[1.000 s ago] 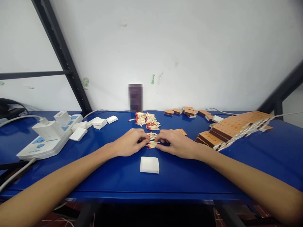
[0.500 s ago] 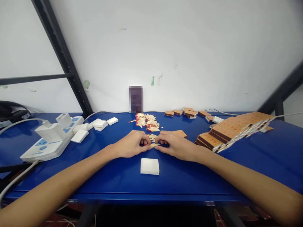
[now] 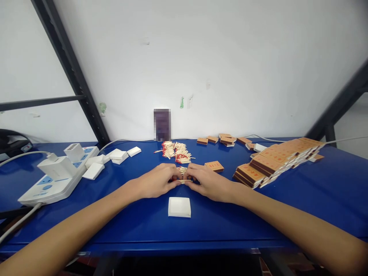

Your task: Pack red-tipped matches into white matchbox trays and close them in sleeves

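My left hand (image 3: 161,180) and my right hand (image 3: 205,182) meet at the middle of the blue table, fingertips curled in from both sides on a small bunch of matches (image 3: 183,181). The matches lie crosswise between my thumbs and fingers, and some more show just behind them. Closer to me sits a white matchbox tray (image 3: 179,207), open side up. Beyond my hands is a loose pile of red-tipped matches (image 3: 175,150). An orange matchbox (image 3: 214,166) lies just past my right hand.
At right, orange matchboxes (image 3: 276,157) are stacked in stepped rows; several more (image 3: 227,140) lie along the wall. White trays (image 3: 119,154) and a power strip (image 3: 57,180) with plugged-in chargers stand at left. A dark pixelated panel (image 3: 162,124) leans on the wall.
My hands have drawn slightly closer together around the matches, thumbs nearer each other. The whole view has shifted a little, so the table appears lower.
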Demonstrator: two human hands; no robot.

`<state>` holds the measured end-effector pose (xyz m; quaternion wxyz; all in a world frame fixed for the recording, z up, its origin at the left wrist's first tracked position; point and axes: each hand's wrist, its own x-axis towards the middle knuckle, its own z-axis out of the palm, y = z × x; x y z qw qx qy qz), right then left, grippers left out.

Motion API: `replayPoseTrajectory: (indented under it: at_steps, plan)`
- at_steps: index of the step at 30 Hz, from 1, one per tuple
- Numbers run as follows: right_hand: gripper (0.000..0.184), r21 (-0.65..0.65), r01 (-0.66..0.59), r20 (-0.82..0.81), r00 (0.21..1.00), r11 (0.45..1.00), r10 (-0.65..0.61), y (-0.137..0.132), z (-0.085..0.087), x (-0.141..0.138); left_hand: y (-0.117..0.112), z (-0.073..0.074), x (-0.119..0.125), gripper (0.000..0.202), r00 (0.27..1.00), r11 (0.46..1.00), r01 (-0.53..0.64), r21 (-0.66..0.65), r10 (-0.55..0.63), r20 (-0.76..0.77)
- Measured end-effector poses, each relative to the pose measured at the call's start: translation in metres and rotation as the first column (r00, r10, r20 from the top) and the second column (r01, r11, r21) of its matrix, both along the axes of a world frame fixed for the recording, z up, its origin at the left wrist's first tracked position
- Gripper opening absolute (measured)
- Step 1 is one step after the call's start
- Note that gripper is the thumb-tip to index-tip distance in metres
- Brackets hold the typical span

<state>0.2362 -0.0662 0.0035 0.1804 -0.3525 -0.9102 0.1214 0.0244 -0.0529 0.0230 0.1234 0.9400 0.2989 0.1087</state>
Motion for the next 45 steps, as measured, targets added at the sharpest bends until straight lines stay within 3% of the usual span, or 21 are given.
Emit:
replayPoseTrajectory:
  at_steps: [12, 23, 30, 38, 45]
  plan:
    - [0.014, 0.135, 0.051, 0.117, 0.991, 0.989, -0.067, -0.004, -0.006, -0.004, -0.002, -0.001, 0.005, 0.019, 0.988, 0.988, -0.008, 0.151, 0.031, -0.153]
    - [0.017, 0.081, 0.074, 0.091, 0.993, 0.994, -0.082, -0.004, -0.004, -0.010, 0.000, -0.005, 0.000, 0.021, 0.996, 0.993, -0.019, 0.114, 0.029, -0.088]
    - [0.015, 0.167, 0.107, 0.137, 0.982, 0.980, -0.130, -0.005, -0.004, -0.017, -0.002, -0.003, 0.003, 0.020, 0.985, 0.977, -0.043, 0.208, 0.077, -0.156]
    - [0.017, 0.189, 0.120, 0.164, 0.975, 0.975, -0.151, -0.005, -0.003, -0.020, 0.004, -0.006, -0.001, 0.016, 0.994, 0.984, -0.023, 0.174, 0.041, -0.101]
    - [0.011, 0.222, 0.088, 0.139, 0.983, 0.971, -0.121, 0.000, -0.006, -0.019, 0.003, -0.012, -0.002, 0.017, 0.993, 0.982, -0.066, 0.176, 0.082, -0.085]
